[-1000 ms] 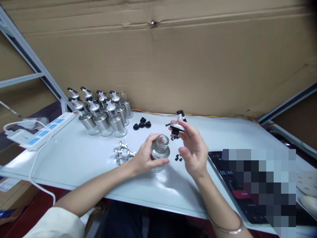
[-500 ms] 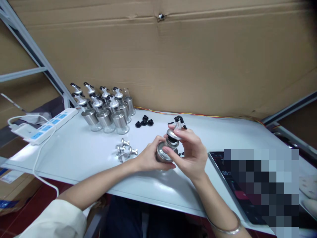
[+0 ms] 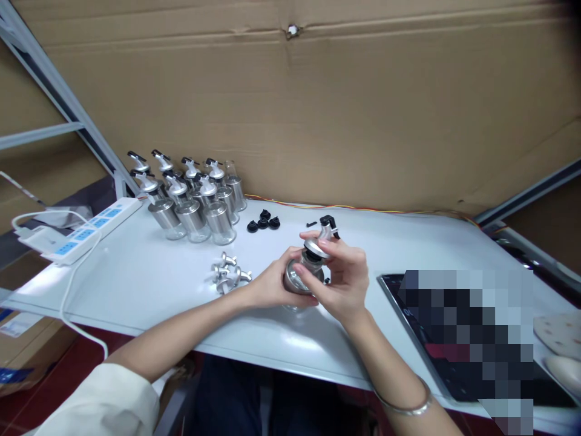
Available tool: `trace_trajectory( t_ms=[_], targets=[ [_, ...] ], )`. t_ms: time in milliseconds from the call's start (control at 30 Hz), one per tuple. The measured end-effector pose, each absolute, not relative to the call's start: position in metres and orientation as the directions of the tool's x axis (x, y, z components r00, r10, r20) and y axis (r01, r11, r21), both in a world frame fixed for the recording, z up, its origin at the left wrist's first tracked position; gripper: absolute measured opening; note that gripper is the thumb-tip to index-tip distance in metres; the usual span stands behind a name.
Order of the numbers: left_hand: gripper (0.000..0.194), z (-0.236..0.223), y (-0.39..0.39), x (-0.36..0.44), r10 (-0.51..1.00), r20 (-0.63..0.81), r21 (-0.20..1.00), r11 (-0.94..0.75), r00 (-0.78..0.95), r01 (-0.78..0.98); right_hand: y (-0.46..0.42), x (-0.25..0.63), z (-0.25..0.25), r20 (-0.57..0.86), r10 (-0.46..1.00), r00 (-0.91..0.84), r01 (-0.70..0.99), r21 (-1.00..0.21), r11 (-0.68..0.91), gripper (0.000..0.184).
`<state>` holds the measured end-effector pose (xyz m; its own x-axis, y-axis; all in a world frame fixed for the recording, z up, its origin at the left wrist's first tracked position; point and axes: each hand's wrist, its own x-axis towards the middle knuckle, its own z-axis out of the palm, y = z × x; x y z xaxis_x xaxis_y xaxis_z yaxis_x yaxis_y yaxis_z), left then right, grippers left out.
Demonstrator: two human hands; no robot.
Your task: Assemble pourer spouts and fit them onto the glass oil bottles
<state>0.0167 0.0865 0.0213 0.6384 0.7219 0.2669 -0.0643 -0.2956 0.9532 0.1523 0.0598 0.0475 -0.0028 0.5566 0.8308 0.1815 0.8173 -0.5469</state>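
Note:
A glass bottle (image 3: 296,280) with a steel sleeve is tilted in front of me, and my left hand (image 3: 278,281) is wrapped round its body. At the bottle's mouth sits a silver pour spout (image 3: 314,247) with a black flip lever. My right hand (image 3: 342,272) pinches that spout's rim from the right, fingers closed, thumb near the bottle's neck. Left of my hands lie several loose silver spout tops (image 3: 229,274). Behind them are several black stoppers (image 3: 264,222). A small black lever (image 3: 311,224) rests on the table beyond the bottle.
Several bottles with spouts (image 3: 193,206) stand at the back left. A white power strip (image 3: 97,227) with a cable lies at the table's left edge. On the right is a tablet-like screen (image 3: 417,339), partly blurred out. Cardboard (image 3: 363,109) walls the back, with thin wires along its foot.
My right hand has shifted slightly left and closer to the bottle with the spout. The small black lever behind now shows clear of my fingers. The view has moved a little.

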Motion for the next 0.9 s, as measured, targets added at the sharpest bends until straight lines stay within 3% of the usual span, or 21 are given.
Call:
trace_trajectory(
  t_ms=[167,900],
  targets=[
    [0.077,0.0228,0.0871,0.0174,0.706,0.282,0.951,-0.294,0.649,-0.094,0.0602,0.151,0.0481,0.821,0.57,0.006,0.181,-0.562,0.807,0.042],
    [0.072,0.0254,0.0863,0.0163,0.713,0.251,0.96,-0.272,0.655,-0.072,0.0633,0.156,0.0445,0.825,0.563,-0.05,0.105,-0.556,0.825,0.049]
  ],
)
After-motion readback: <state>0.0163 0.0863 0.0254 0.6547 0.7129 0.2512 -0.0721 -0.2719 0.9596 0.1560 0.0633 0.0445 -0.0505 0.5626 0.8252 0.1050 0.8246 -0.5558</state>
